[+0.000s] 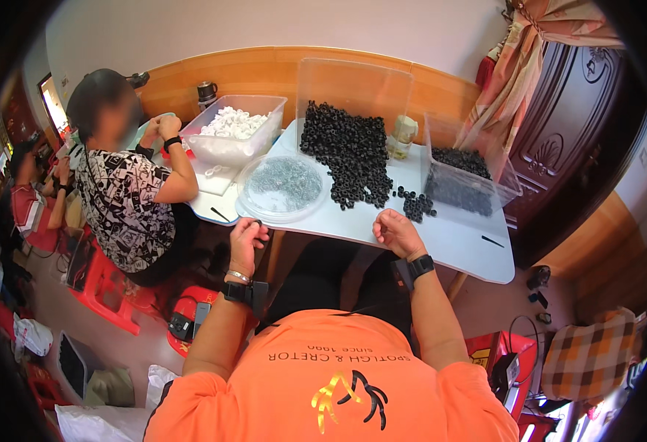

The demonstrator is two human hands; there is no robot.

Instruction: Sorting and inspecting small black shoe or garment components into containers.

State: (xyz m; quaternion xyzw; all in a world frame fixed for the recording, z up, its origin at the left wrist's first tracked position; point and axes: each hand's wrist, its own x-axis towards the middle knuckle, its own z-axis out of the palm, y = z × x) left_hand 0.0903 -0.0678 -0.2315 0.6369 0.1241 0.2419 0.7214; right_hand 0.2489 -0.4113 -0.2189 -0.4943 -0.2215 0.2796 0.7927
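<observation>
My left hand (247, 241) is closed near the table's front edge, just below the round clear tray. Its fingertips pinch a small black plastic piece (258, 222). Over the front edge to the right, my right hand (397, 231) has its fingers curled together; whatever they may hold is hidden. Ahead of it lies a small group of black plastic pieces (415, 205), beside a large spread heap of the same pieces (344, 147). Many tiny clear or silvery parts (286, 183) lie in the round tray (252, 209).
A clear bin (465, 193) with more black pieces stands at the right. Behind the heap rises a clear bin wall (353, 79), with a glass jar (404, 130) beside it. At left, a co-worker (128, 199) sits by a tub (224, 152) of white pieces. A black tool (492, 241) lies near the right edge.
</observation>
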